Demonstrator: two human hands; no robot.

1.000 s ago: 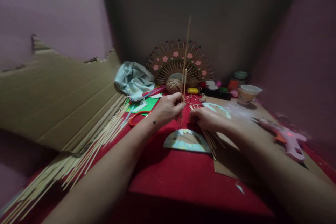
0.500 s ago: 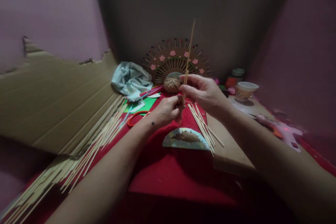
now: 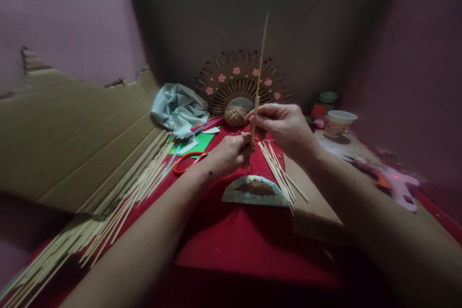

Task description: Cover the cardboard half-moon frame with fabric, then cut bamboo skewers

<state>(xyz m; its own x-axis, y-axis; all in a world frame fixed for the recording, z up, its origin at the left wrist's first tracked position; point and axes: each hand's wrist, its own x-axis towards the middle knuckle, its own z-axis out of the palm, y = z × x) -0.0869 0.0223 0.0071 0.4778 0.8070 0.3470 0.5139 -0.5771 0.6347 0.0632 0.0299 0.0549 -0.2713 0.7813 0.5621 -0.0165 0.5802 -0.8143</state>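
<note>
My left hand (image 3: 228,154) pinches the lower part of a long thin bamboo stick (image 3: 262,62) that stands almost upright. My right hand (image 3: 285,127) grips the same stick a little higher, fingers curled around it. Just below my hands lie a bundle of short cut sticks (image 3: 279,175) and a half-ring paper piece (image 3: 254,191) on the red cloth (image 3: 252,245).
A heap of long bamboo sticks (image 3: 108,211) runs along a cardboard sheet (image 3: 72,139) at left. At the back stand a stick fan with pink flowers (image 3: 240,82), a twine ball (image 3: 235,115) and a pale cloth (image 3: 178,108). Orange scissors (image 3: 186,162), a cup (image 3: 339,122) and a pink glue gun (image 3: 393,184) lie around.
My right hand rose from the short sticks on the table and took hold of the upright stick above my left hand. The stick now leans slightly to the right.
</note>
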